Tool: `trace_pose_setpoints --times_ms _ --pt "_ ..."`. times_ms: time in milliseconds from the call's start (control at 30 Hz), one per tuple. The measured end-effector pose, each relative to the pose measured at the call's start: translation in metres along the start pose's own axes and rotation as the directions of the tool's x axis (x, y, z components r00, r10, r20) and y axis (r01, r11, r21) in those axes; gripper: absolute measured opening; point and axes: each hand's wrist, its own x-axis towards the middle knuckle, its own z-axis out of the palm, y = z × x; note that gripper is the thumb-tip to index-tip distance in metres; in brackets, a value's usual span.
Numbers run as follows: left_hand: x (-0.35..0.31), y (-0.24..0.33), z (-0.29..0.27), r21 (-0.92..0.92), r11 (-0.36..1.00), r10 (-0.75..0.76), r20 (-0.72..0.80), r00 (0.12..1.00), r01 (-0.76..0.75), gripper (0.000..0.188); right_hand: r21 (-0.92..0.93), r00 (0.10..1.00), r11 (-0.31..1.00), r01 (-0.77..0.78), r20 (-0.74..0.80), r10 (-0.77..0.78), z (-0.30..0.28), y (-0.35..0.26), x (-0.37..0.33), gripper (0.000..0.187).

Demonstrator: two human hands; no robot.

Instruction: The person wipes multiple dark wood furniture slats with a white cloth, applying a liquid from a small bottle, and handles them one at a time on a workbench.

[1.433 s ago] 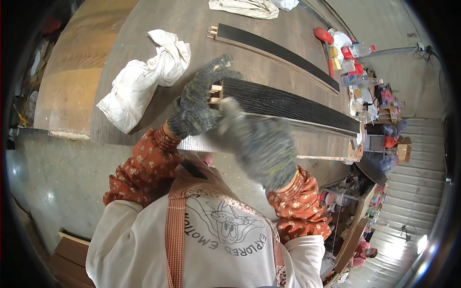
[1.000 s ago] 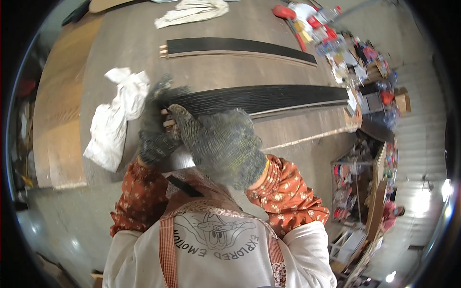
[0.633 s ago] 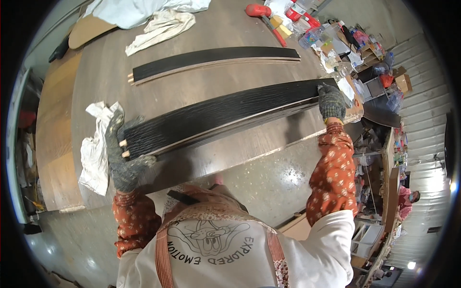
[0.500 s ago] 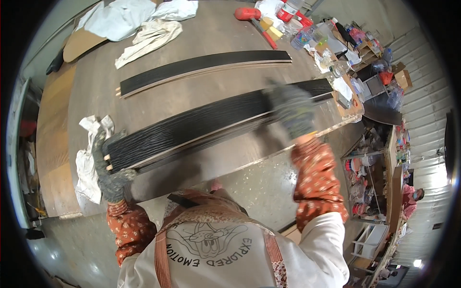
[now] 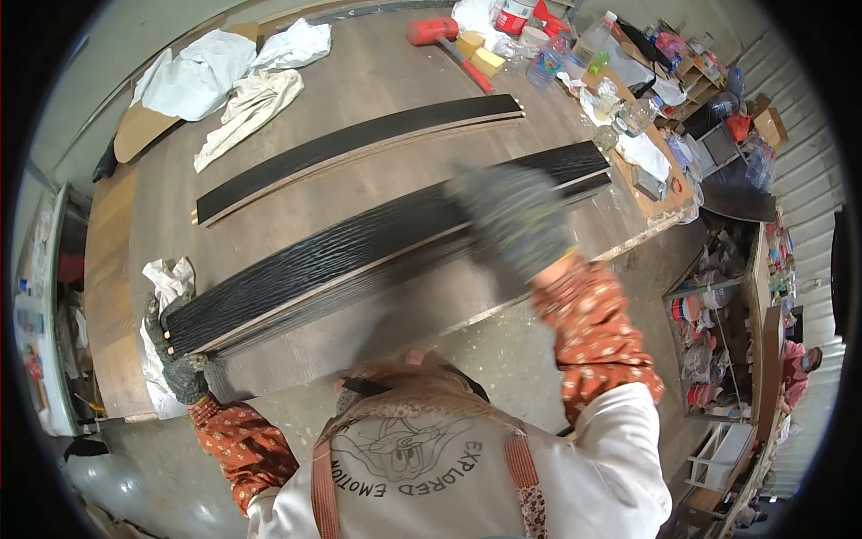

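Observation:
A long black board [image 5: 359, 235] with visible wood grain, a pale edge and small wooden pegs at its left end lies slantwise on the table before me. My left hand [image 5: 184, 370], in a dark mottled glove, is closed around that pegged end. My right hand [image 5: 516, 216], gloved in grey, is over the board's right half, seemingly touching its top; motion smears its fingers, and anything under the palm is hidden. Farther back lies a second black board [image 5: 359, 148], also pegged at its left end, with neither hand on it.
A white crumpled cloth [image 5: 171, 283] lies by my left hand. Toward the back are a red-headed mallet [image 5: 431, 32], yellow sponge blocks [image 5: 487, 61], a pale rag [image 5: 247, 117] and white sheeting [image 5: 193, 76]. Bottles [image 5: 548, 61] and clutter fill the right corner beyond the table's front edge [image 5: 539, 301].
My right hand has slid a little left along the nearer board. My left hand stays at the pegged end. The whole view has shifted slightly.

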Motion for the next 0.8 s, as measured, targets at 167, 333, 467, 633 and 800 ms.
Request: trace_pose_setpoints --times_ms 167,333,467,633,800 --pt "0.001 0.006 -0.003 0.031 0.999 -0.008 -0.034 0.999 0.010 0.099 -0.083 0.962 0.989 -0.125 0.234 0.141 0.009 0.005 0.003 0.013" --pt "0.008 0.004 0.004 -0.002 1.000 -0.008 -0.045 0.999 0.008 0.092 -0.420 0.517 0.519 -0.744 0.128 0.846 -0.018 0.219 -0.104 0.028" --pt "0.006 0.003 0.000 -0.008 1.000 -0.028 -0.079 0.996 0.027 0.086 -0.165 0.638 0.634 -0.755 0.034 0.769 -0.031 0.199 -0.111 0.036" --pt "0.011 0.003 0.004 -0.030 0.998 -0.055 -0.099 0.994 0.052 0.080 -0.075 0.768 0.776 -0.626 0.117 0.630 -0.029 0.145 -0.083 0.038" --pt "0.000 0.004 -0.018 -0.121 0.990 -0.091 -0.167 0.982 0.071 0.073 -0.100 0.575 0.578 -0.810 0.055 0.816 -0.002 0.216 -0.134 0.041"
